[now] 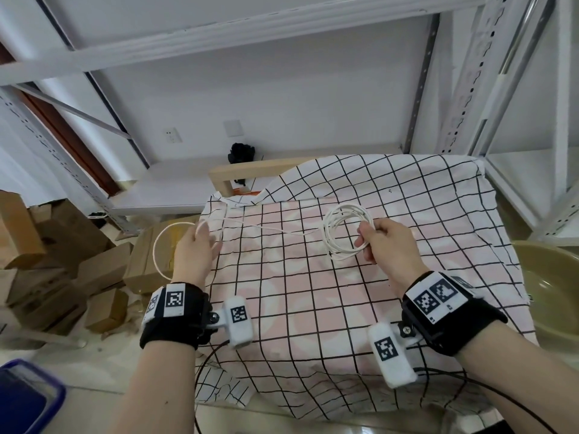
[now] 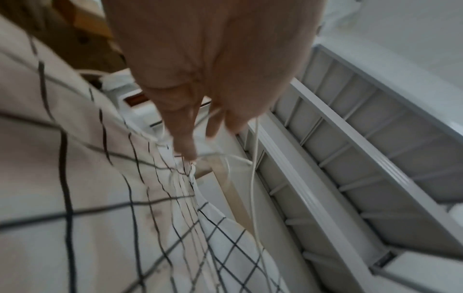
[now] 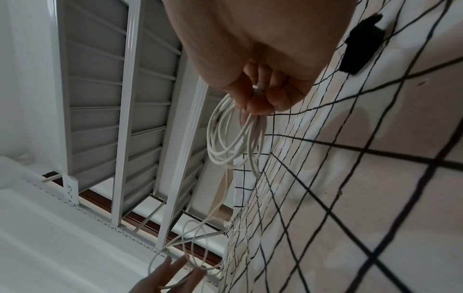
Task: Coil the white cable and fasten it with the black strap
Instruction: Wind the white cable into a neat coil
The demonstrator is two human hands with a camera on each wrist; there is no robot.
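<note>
My right hand (image 1: 368, 242) grips a coil of white cable (image 1: 344, 233) of several loops above the checked cloth (image 1: 313, 308); the right wrist view shows the right hand (image 3: 263, 99) with fingers curled round the coil (image 3: 233, 142). A loose strand (image 1: 266, 228) runs left to my left hand (image 1: 203, 234), off the table's left edge. Its fingers are straight, and the cable drapes round them in a wide loop (image 1: 155, 249). In the blurred left wrist view the cable (image 2: 254, 178) passes among the straight fingers (image 2: 185, 138). The black strap (image 3: 360, 45) lies on the cloth under my right wrist, hidden in the head view.
Cardboard boxes (image 1: 62, 261) crowd the floor at the left, with a blue bin (image 1: 25, 399) at the lower left. A beige basin (image 1: 557, 292) sits right of the table. Behind it stand a wooden frame (image 1: 250, 170) and grey metal shelving (image 1: 454, 89).
</note>
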